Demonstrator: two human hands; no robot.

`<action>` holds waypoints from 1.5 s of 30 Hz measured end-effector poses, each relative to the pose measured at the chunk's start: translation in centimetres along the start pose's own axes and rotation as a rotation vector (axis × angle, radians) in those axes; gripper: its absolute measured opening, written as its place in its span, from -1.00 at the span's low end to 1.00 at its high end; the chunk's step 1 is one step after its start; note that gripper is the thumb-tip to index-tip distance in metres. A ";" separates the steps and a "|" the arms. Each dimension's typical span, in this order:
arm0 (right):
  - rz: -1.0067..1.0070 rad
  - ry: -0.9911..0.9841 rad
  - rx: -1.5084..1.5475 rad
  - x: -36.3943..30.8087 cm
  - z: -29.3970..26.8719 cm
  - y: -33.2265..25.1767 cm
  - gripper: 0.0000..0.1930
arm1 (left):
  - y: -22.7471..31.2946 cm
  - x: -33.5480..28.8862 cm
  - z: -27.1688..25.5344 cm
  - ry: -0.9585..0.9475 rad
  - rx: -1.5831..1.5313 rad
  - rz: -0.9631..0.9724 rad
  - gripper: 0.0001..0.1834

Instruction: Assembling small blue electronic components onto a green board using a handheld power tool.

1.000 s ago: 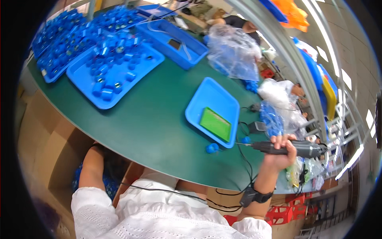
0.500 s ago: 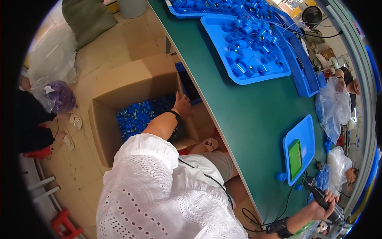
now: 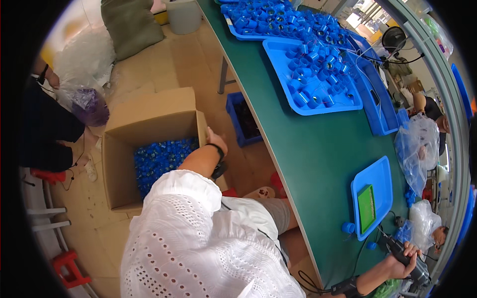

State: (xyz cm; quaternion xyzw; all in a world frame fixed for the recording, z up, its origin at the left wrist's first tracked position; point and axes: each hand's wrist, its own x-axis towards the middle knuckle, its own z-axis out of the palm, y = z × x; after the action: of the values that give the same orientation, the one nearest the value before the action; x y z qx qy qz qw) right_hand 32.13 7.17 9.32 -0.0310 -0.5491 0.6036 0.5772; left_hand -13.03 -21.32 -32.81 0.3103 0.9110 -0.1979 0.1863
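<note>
My left hand (image 3: 217, 141) is at the right wall of an open cardboard box (image 3: 117, 186) on the floor, with its fingers at the wall's edge. Many small blue cylindrical parts (image 3: 161, 161) lie inside the box. Far to the right, my right hand (image 3: 408, 258) is wrapped round a black hand-held power tool (image 3: 396, 248) over the green table. Close to that tool stands a shallow blue tray (image 3: 380, 191) with a green rectangular tray (image 3: 366, 208) in it. Two loose blue caps (image 3: 348, 227) sit by the tray's near edge.
A larger blue tray (image 3: 278, 64) of blue cups with thin wires stands farther back on the green table (image 3: 303, 149). Under the table edge is a blue crate (image 3: 233, 107). At the left, a person (image 3: 52, 124) stands by plastic bags; red stools (image 3: 69, 268) are nearby.
The cardboard box has shifted left, away from the table, with my left hand at its wall. More of the blue crate now shows. My right hand keeps hold of the tool.
</note>
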 end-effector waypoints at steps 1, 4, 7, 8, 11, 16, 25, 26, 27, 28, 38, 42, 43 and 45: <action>0.001 -0.020 0.013 -0.1 -0.1 -0.1 -0.83 | 0.6 1.2 -0.8 0.068 -0.102 0.001 -0.39; -0.018 0.023 0.006 -0.2 -1.1 -0.1 -0.84 | 1.2 -0.6 -8.9 -0.064 -0.393 0.042 -0.30; -0.020 0.044 0.014 0.4 -1.3 0.3 -0.84 | -0.5 -1.5 -10.3 -0.014 -0.602 -0.073 -0.21; -0.020 0.035 0.035 0.9 -1.4 0.3 -0.84 | -1.4 -1.7 -9.7 0.015 -0.511 -0.073 -0.19; -0.021 -0.002 0.085 1.7 -2.4 0.4 -0.83 | -4.5 -3.6 -11.0 0.020 -0.300 -0.069 -0.17; -0.027 -0.063 0.143 2.9 -0.2 1.6 -0.84 | -5.3 -4.3 -11.4 0.180 -0.403 0.075 -0.19; -0.063 -0.026 0.105 2.4 -0.1 1.0 -0.83 | -10.5 -3.1 -5.7 0.097 -0.451 -0.278 -0.30; -0.050 -0.003 0.113 2.6 -1.0 0.6 -0.83 | -10.9 -2.5 -5.3 0.093 -0.453 -0.265 -0.30; -0.054 0.002 0.100 2.6 -1.4 0.2 -0.83 | -11.2 -2.0 -5.2 0.105 -0.479 -0.311 -0.24; -0.059 0.043 0.071 2.6 -1.5 -0.2 -0.83 | -11.8 -1.3 -5.0 0.116 -0.503 -0.361 -0.18; -0.082 0.305 -0.123 2.1 5.0 0.3 -0.89 | -16.1 2.2 -2.4 0.004 -0.412 -0.521 -0.03; -0.123 0.428 -0.192 3.1 7.8 1.4 -0.87 | -16.8 1.9 -2.5 -0.012 -0.503 -0.477 -0.17; -0.156 0.453 -0.208 3.4 8.1 1.4 -0.87 | -16.7 1.3 -3.4 -0.030 -0.507 -0.474 -0.17; -0.150 0.415 -0.206 3.7 8.7 1.4 -0.86 | -17.2 -0.3 -5.2 -0.166 -0.479 -0.358 -0.26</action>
State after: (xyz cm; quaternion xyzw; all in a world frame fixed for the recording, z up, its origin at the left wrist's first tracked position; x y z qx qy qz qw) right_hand 24.10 4.84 13.99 -0.1721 -0.4781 0.4807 0.7147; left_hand -24.97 -31.57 -24.05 0.0748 0.9535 -0.0322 0.2901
